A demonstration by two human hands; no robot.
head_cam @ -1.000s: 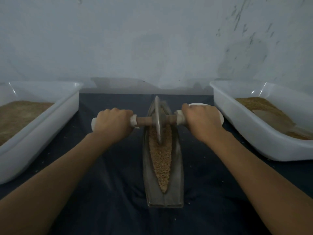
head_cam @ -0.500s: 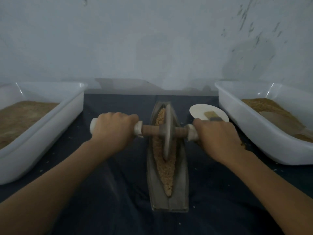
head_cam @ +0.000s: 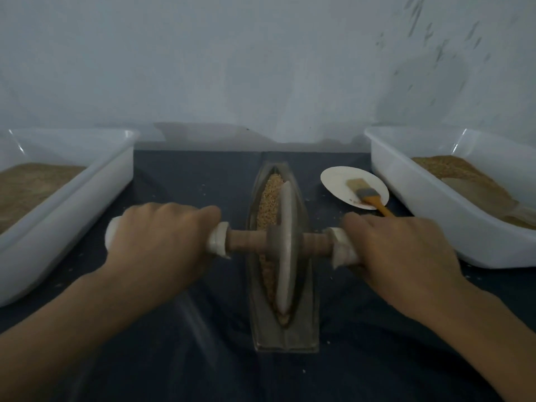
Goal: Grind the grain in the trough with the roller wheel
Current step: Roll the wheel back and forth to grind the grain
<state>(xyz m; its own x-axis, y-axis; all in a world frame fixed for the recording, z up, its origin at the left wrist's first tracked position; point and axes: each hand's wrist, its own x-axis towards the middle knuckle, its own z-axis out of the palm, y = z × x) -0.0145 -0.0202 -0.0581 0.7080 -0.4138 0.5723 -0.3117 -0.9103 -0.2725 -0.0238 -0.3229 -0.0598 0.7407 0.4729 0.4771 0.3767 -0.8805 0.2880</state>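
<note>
At frame centre I see my left hand and right hand curled tight round the grey stone roller wheel's wooden axle handles (disc upright) over tan grain in the boat-shaped metal trough.

The left hand and the right hand are gripping the two handles of the roller wheel, which is standing in the grain inside the trough. White tubs are sitting on both sides.
</note>
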